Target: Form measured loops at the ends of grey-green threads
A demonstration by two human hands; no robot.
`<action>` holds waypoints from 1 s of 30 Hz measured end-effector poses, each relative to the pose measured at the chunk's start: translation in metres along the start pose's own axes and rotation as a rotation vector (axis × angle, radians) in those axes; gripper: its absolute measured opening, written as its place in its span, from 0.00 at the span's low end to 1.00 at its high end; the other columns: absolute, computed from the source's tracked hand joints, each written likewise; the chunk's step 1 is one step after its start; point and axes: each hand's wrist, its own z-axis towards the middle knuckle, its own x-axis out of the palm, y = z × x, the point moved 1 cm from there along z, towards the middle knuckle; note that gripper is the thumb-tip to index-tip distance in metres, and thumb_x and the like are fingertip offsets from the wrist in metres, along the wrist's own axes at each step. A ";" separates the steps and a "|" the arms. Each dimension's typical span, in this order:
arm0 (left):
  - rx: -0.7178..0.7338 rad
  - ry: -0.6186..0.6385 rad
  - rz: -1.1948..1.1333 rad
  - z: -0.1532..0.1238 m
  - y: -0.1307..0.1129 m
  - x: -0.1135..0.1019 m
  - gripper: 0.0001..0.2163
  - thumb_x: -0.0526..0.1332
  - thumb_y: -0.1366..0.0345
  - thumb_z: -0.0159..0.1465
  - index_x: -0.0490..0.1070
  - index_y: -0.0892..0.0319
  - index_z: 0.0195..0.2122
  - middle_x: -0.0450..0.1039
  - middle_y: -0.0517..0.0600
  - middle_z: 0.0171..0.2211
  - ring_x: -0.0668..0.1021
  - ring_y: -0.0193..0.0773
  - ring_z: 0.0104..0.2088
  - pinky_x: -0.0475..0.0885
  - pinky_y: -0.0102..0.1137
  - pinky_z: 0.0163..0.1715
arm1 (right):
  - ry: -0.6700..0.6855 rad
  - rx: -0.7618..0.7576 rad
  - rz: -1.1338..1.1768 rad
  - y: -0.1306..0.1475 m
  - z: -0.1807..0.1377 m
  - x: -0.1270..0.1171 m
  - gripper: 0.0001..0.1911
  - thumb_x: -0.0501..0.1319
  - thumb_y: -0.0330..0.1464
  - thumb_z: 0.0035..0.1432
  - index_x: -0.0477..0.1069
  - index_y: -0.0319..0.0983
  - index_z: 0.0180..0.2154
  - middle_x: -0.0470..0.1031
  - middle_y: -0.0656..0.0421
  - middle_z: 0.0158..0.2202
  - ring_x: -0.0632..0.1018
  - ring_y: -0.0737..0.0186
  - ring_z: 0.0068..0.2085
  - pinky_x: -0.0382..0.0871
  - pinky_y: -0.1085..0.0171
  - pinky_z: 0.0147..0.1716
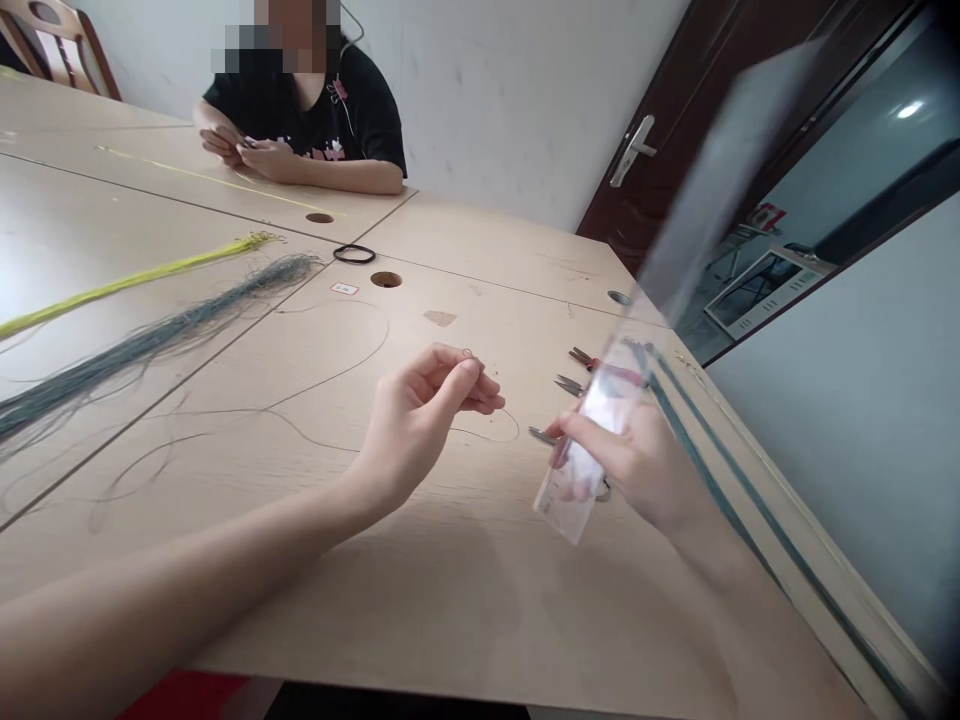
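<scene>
My left hand (427,415) is over the middle of the table, thumb and forefinger pinched on a tiny gold-coloured hook (467,353). A thin dark line (517,425) loops out beside the fingers, and more of it (322,385) curls over the tabletop to the left. To the right, my right hand (637,450) grips a long transparent ruler (675,240) near its lower end; the ruler is tilted, with its blurred upper end pointing up and right. Behind that hand lie red-handled scissors (581,356), a second pointed tool (570,386) and a metal-tipped tool (541,435), partly hidden.
Yellow (150,280) and grey-green (165,330) bundles of line lie at left, dark green strands (720,470) along the right edge. A black band (354,254), a small label (344,288) and cable holes (387,280) are farther back. Across the table (480,250) sits a person (315,140).
</scene>
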 end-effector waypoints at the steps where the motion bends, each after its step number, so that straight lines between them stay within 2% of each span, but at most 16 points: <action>1: -0.005 -0.008 -0.001 0.001 0.000 0.000 0.07 0.56 0.67 0.63 0.67 0.61 0.28 0.73 0.45 0.26 0.77 0.30 0.29 0.75 0.26 0.34 | 0.012 0.038 -0.085 -0.001 0.002 0.001 0.13 0.55 0.36 0.58 0.70 0.36 0.28 0.74 0.59 0.19 0.75 0.66 0.17 0.67 0.69 0.18; 6: -0.004 0.016 -0.026 0.002 0.001 0.000 0.07 0.57 0.68 0.63 0.67 0.61 0.28 0.72 0.45 0.25 0.76 0.30 0.28 0.74 0.25 0.33 | 0.144 0.105 -0.224 -0.013 0.011 0.017 0.15 0.54 0.38 0.57 0.68 0.37 0.24 0.75 0.58 0.19 0.73 0.66 0.13 0.63 0.69 0.15; 10: -0.007 0.033 -0.008 0.000 0.000 0.000 0.07 0.57 0.68 0.63 0.67 0.61 0.28 0.71 0.44 0.24 0.75 0.29 0.27 0.73 0.25 0.32 | 0.180 0.134 -0.322 -0.023 0.015 0.028 0.18 0.53 0.37 0.57 0.61 0.37 0.18 0.73 0.58 0.16 0.73 0.65 0.13 0.64 0.68 0.16; 14: -0.017 0.059 0.019 -0.001 -0.001 0.000 0.07 0.57 0.68 0.64 0.67 0.61 0.28 0.71 0.44 0.25 0.74 0.29 0.27 0.73 0.25 0.32 | 0.222 0.137 -0.367 -0.024 0.014 0.034 0.17 0.51 0.36 0.57 0.61 0.38 0.18 0.72 0.60 0.16 0.72 0.66 0.12 0.64 0.69 0.16; 17: -0.025 0.081 0.034 -0.002 0.000 0.001 0.07 0.57 0.67 0.64 0.67 0.61 0.28 0.71 0.44 0.25 0.74 0.30 0.27 0.72 0.26 0.32 | 0.195 0.099 -0.411 -0.026 0.015 0.036 0.19 0.51 0.38 0.57 0.59 0.38 0.17 0.69 0.61 0.13 0.70 0.67 0.12 0.61 0.69 0.15; 20: -0.038 0.091 0.057 -0.002 -0.001 0.001 0.07 0.56 0.67 0.64 0.66 0.61 0.29 0.71 0.44 0.25 0.74 0.30 0.27 0.72 0.27 0.32 | 0.044 0.021 -0.480 -0.026 0.016 0.032 0.23 0.52 0.42 0.57 0.57 0.38 0.15 0.64 0.61 0.11 0.67 0.67 0.14 0.54 0.68 0.16; 23: -0.065 0.111 0.125 -0.002 -0.003 0.002 0.07 0.56 0.67 0.63 0.66 0.61 0.28 0.71 0.45 0.24 0.74 0.31 0.27 0.71 0.27 0.31 | -0.143 -0.068 -0.496 -0.020 0.013 0.023 0.22 0.53 0.47 0.57 0.62 0.38 0.20 0.65 0.60 0.16 0.68 0.65 0.20 0.53 0.67 0.18; 25: -0.087 0.174 0.212 -0.003 -0.004 0.003 0.07 0.56 0.67 0.62 0.66 0.61 0.27 0.69 0.45 0.22 0.72 0.30 0.25 0.68 0.26 0.28 | -0.193 -0.133 -0.451 -0.012 0.008 0.017 0.20 0.51 0.48 0.59 0.66 0.39 0.28 0.69 0.60 0.22 0.68 0.66 0.22 0.56 0.67 0.20; 28: -0.109 0.327 0.328 -0.005 -0.003 0.005 0.07 0.57 0.66 0.61 0.68 0.61 0.27 0.66 0.44 0.21 0.67 0.29 0.22 0.63 0.25 0.23 | -0.116 -0.277 -0.217 -0.002 0.000 0.013 0.15 0.50 0.44 0.62 0.67 0.41 0.38 0.71 0.61 0.30 0.69 0.70 0.23 0.60 0.69 0.20; 30: -0.130 0.421 0.358 -0.007 0.000 0.006 0.08 0.57 0.65 0.61 0.68 0.61 0.27 0.65 0.44 0.22 0.66 0.30 0.23 0.61 0.25 0.22 | -0.044 -0.386 -0.074 0.000 -0.004 0.014 0.11 0.52 0.39 0.63 0.68 0.42 0.41 0.70 0.60 0.35 0.72 0.69 0.28 0.63 0.70 0.20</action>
